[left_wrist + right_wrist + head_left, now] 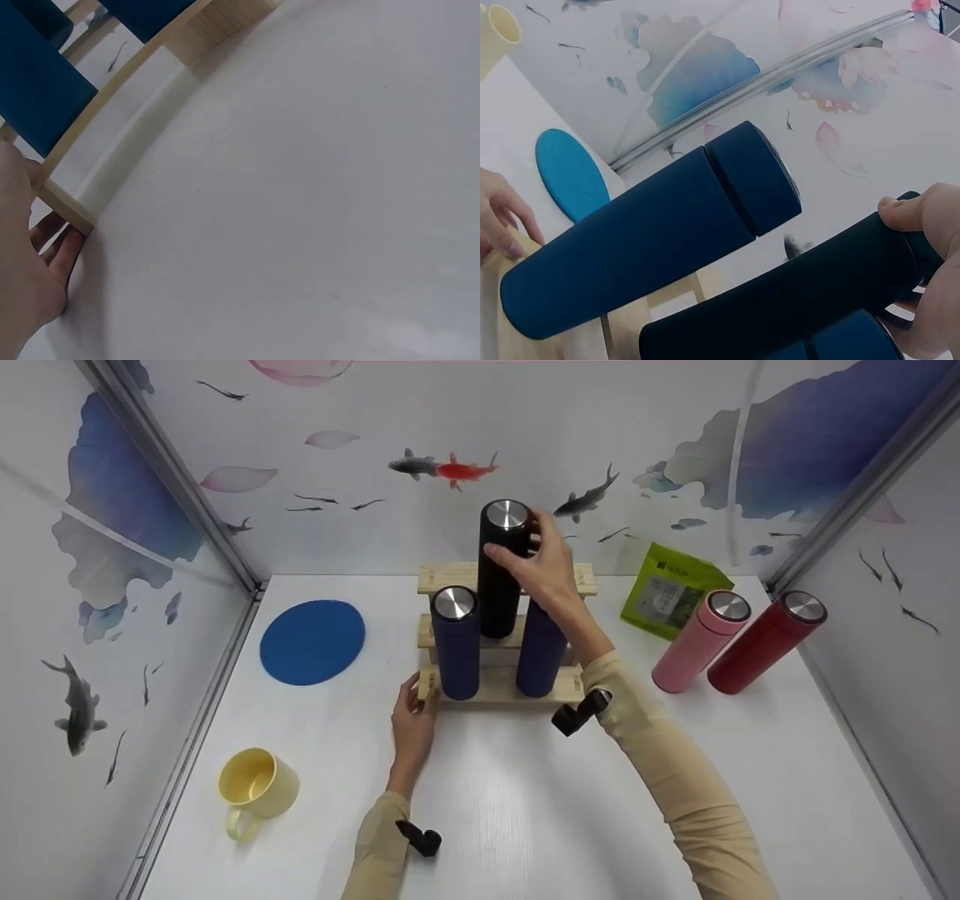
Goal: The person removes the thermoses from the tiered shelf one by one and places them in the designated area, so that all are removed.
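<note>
My right hand [544, 566] grips a black thermos [504, 577] near its steel-topped lid, thumb across the front and fingers round the far side. The thermos stands upright over the middle step of a tiered wooden rack [499, 684]. Two blue thermoses stand on the front step, one on the left [457, 649] and one on the right [541, 656], the latter partly hidden behind my right hand and wrist. My left hand [413, 724] holds the left end of the front step. In the left wrist view, its fingers [66, 259] reach behind the rack's side piece.
A blue oval mat [313, 643] lies at the left, with a yellow mug [259, 784] nearer the front. Right of the rack stand a green pouch [671, 592], a pink thermos [697, 645] and a red thermos [765, 645]. Patterned panels [337, 532] enclose the table's back and sides.
</note>
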`<state>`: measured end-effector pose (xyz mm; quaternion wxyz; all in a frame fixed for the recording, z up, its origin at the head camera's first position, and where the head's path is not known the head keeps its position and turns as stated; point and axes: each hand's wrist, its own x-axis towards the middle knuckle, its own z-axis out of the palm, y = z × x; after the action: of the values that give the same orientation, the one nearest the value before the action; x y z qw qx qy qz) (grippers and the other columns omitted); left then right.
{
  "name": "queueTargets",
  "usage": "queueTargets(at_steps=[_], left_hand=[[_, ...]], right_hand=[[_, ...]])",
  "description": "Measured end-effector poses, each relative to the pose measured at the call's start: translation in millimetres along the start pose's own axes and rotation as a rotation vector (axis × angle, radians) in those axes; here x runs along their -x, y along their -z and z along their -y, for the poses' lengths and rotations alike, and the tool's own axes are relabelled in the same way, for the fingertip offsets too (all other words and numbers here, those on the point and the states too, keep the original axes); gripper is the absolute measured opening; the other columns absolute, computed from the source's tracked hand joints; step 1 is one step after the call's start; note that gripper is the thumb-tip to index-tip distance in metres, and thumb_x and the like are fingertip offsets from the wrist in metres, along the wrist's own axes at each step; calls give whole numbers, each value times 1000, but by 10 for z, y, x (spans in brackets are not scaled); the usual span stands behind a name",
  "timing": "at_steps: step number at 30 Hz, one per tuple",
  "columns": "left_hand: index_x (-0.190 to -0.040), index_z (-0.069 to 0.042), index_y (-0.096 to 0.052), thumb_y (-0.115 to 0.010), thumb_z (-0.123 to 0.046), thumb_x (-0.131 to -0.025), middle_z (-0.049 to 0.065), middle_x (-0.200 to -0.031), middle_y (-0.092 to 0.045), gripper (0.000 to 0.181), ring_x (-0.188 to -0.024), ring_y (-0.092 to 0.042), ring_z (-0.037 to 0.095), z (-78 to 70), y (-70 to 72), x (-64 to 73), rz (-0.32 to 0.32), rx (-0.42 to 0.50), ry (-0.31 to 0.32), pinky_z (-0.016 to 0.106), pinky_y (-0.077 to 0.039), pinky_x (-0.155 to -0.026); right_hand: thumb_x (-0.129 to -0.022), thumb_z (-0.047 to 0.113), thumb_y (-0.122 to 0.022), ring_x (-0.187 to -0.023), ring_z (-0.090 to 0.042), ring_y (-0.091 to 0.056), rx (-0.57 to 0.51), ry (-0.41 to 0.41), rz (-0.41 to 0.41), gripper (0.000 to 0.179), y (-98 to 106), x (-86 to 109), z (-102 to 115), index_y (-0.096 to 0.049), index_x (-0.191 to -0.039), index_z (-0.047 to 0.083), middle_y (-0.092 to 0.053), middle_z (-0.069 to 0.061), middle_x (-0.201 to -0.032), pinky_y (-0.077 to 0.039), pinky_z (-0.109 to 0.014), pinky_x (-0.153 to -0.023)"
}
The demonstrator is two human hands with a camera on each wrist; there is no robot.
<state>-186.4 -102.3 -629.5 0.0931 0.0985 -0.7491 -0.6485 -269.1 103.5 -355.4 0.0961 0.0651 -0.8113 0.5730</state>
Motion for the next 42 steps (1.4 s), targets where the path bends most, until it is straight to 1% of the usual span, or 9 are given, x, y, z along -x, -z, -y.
queueTargets(at_steps=[3, 8, 14, 18, 25, 29, 33, 37, 42], left_hand=[[-147, -20, -51, -65, -21, -101, 11, -127, -67, 48, -112, -63, 23, 1, 6, -11, -11, -6, -9, 41, -51, -100], [-147, -19, -51, -64, -21, -101, 11, -123, -69, 48, -106, -64, 23, 19, -3, -24, -17, -12, -10, 40, -51, -98], [-147, -19, -51, -65, -21, -100, 10, -125, -69, 49, -107, -65, 23, 12, -15, -15, -19, -19, 5, 41, -51, -100], [-148, -20, -50, -64, -22, -101, 9, -126, -68, 49, -106, -64, 23, -4, -6, 3, -14, -22, 21, 39, -51, -97], [-148, -22, -49, -63, -24, -101, 8, -126, -68, 49, -104, -63, 21, -2, -2, -7, -8, -28, 45, 33, -51, -87], [-148, -21, -50, -64, -23, -101, 8, -126, -68, 49, -104, -63, 21, -3, -7, -15, -7, -37, 32, 33, -51, -87], [-147, -20, -50, -63, -22, -101, 9, -128, -68, 48, -104, -62, 22, 0, -15, -15, -13, -38, 23, 37, -51, -92], [-147, -19, -50, -63, -20, -101, 10, -128, -68, 48, -105, -63, 22, 10, -23, -13, -15, -45, 21, 39, -50, -96], [-147, -18, -51, -63, -19, -101, 11, -127, -68, 48, -107, -64, 22, 23, -21, -22, -20, -33, 3, 37, -52, -93]], right_hand=[[-85, 29, -82, -126, -29, -57, 13, 8, -16, 71, 61, 14, -25, -48, -145, 12, -56, -15, -139, -49, -43, -103], [-85, 30, -81, -121, -30, -60, 34, 33, -50, 69, 183, 44, -79, -50, -143, 13, -59, -13, -135, -51, -43, -101], [-85, 29, -80, -119, -34, -62, 61, 49, -86, 69, 342, 69, -156, -49, -144, 11, -59, -16, -135, -51, -47, -101], [-86, 27, -80, -120, -35, -61, 57, 33, -95, 69, 435, 89, -206, -48, -145, 11, -57, -16, -137, -52, -48, -100], [-87, 27, -79, -122, -35, -59, 53, -3, -121, 68, 612, 96, -274, -47, -145, 10, -55, -16, -138, -51, -49, -102], [-87, 27, -79, -121, -34, -59, 53, -6, -139, 68, 714, 117, -304, -47, -144, 9, -55, -17, -137, -51, -50, -102], [-86, 27, -79, -121, -34, -59, 70, -3, -161, 67, 804, 129, -357, -49, -143, 8, -56, -17, -137, -51, -49, -101], [-86, 29, -79, -127, -30, -55, 103, -23, -183, 69, 908, 143, -407, -48, -145, 8, -56, -16, -140, -48, -46, -105], [-87, 30, -79, -128, -26, -52, 119, -50, -196, 70, 1054, 173, -452, -48, -145, 8, -56, -15, -140, -45, -46, -107]])
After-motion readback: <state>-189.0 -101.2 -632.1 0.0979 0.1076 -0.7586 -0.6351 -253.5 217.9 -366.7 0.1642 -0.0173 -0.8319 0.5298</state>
